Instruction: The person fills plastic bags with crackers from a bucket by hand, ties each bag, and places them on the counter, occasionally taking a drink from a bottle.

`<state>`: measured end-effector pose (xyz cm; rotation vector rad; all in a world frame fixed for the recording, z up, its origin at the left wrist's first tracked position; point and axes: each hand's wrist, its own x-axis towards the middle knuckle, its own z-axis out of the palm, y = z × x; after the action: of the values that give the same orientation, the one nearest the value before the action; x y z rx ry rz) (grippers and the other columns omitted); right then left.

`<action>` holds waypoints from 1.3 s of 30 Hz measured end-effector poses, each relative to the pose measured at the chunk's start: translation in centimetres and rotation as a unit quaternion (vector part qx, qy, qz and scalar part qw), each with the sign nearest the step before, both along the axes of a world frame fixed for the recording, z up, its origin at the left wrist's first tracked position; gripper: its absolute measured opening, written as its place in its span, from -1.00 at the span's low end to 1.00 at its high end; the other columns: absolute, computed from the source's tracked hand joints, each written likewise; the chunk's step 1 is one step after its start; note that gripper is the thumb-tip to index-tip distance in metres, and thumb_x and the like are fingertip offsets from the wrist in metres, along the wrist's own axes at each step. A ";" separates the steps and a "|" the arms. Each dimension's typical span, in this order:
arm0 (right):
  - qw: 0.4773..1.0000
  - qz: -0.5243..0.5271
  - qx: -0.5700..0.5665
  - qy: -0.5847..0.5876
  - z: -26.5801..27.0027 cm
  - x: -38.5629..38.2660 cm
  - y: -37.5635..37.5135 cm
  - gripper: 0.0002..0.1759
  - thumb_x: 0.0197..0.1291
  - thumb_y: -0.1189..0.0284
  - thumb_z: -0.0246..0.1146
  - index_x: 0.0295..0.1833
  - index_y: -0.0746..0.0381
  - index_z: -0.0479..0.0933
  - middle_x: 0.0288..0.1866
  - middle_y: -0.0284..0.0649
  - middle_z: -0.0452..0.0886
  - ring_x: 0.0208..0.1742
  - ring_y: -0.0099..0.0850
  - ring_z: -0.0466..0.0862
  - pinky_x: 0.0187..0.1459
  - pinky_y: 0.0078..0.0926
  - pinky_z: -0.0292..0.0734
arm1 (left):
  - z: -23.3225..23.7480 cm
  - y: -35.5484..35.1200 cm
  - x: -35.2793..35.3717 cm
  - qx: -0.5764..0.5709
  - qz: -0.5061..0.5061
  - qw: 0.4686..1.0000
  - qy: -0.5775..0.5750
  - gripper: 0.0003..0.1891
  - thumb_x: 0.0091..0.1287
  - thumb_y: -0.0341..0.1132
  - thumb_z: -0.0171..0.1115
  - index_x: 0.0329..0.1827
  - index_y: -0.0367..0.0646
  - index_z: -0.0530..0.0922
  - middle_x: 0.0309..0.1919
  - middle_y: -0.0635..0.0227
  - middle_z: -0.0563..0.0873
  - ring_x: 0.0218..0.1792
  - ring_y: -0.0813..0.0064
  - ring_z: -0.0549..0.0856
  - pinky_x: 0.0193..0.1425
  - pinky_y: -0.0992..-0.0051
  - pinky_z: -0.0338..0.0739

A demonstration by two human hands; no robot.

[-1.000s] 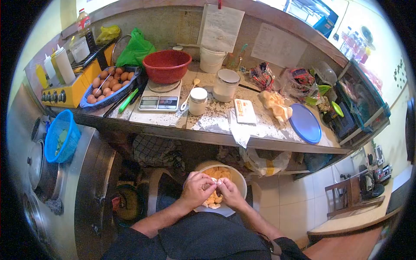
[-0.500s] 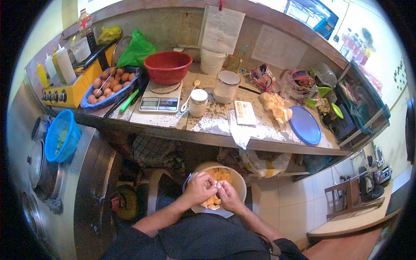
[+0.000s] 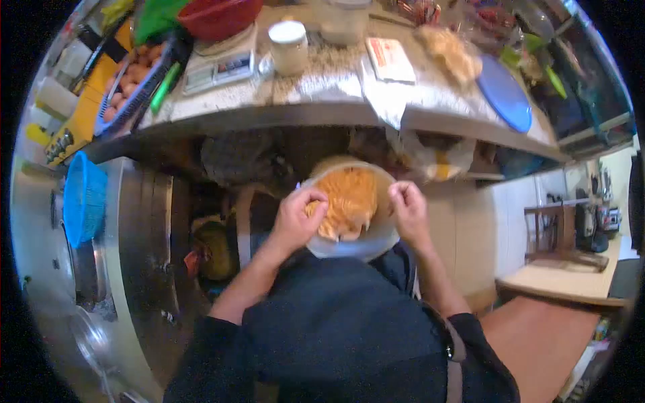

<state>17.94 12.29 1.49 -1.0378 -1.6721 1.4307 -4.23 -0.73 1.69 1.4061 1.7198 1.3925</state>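
A pale round tub (image 3: 384, 195) stands in front of my body, below the counter's front edge. Orange-yellow pieces (image 3: 346, 191) fill much of it; blur hides their exact kind. My left hand (image 3: 299, 215) is over the tub's left rim, its fingers curled in toward the thumb close to the pieces. At the right rim, my right hand (image 3: 408, 209) has thumb and fingertips pressed together. Anything in either pinch is too small or blurred to name.
Across the counter (image 3: 322, 101) are a lidded jar (image 3: 289, 50), a kitchen scale (image 3: 222, 72), a white packet (image 3: 390, 60), a blue lid (image 3: 505, 93) and a basket of eggs (image 3: 131, 84). A blue basket (image 3: 85, 198) stands at left. Tiled floor (image 3: 463, 242) lies right.
My hands were together above the tub and have moved apart, left hand to the left rim and right hand to the right. The view has tilted downward.
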 end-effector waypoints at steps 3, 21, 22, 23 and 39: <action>0.998 -0.028 -0.030 -0.051 -0.5 2.2 -0.6 -0.88 0.30 0.48 0.23 -0.12 0.29 0.53 -0.31 -0.28 0.62 -0.30 -0.56 0.58 -0.20 -0.55 0.54 | -0.7 -0.3 -0.2 -0.058 -0.049 0.997 -0.024 -0.86 0.26 -0.41 0.28 -0.18 -0.28 0.60 -0.21 0.21 0.71 -0.13 0.34 0.70 0.04 0.44 0.56; 0.965 -0.005 0.094 -0.244 -1.1 4.0 -3.3 -0.80 0.10 0.51 0.39 -0.14 0.28 0.62 -0.26 -0.11 0.70 -0.28 -0.32 0.74 -0.22 -0.42 0.65 | -10.2 7.5 7.9 -0.128 -0.256 0.832 0.475 -0.53 0.18 -0.23 0.26 0.21 0.14 0.54 0.34 0.16 0.44 0.38 -0.07 0.35 0.33 -0.19 0.25; 0.966 -0.003 0.094 -0.240 -1.1 3.8 -3.3 -0.80 0.10 0.51 0.39 -0.14 0.28 0.62 -0.26 -0.11 0.70 -0.28 -0.32 0.74 -0.22 -0.42 0.65 | -9.9 7.6 7.7 -0.135 -0.247 0.833 0.476 -0.57 0.18 -0.26 0.25 0.17 0.08 0.55 0.29 0.17 0.48 0.35 -0.05 0.39 0.30 -0.11 0.34; 0.967 -0.002 0.092 -0.238 -1.1 3.7 -3.4 -0.78 0.10 0.50 0.40 -0.12 0.28 0.62 -0.24 -0.10 0.70 -0.27 -0.32 0.74 -0.22 -0.42 0.65 | -9.9 7.7 7.4 -0.135 -0.246 0.832 0.479 -0.57 0.18 -0.26 0.25 0.17 0.08 0.55 0.29 0.17 0.48 0.35 -0.05 0.39 0.30 -0.11 0.34; 0.933 0.112 0.231 -0.254 -4.4 -0.3 -1.3 -0.72 0.11 0.46 0.31 -0.03 0.23 0.59 -0.19 -0.02 0.66 -0.15 -0.03 0.66 -0.08 -0.16 0.56 | -8.2 7.2 4.6 -0.223 -0.157 0.961 0.033 -0.72 0.18 -0.41 0.34 -0.03 -0.21 0.60 -0.21 0.06 0.73 -0.17 0.18 0.73 -0.01 0.32 0.59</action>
<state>17.64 11.02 -2.94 -1.0134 -2.4193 0.8499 0.38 6.47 -6.46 1.3962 1.6301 0.7365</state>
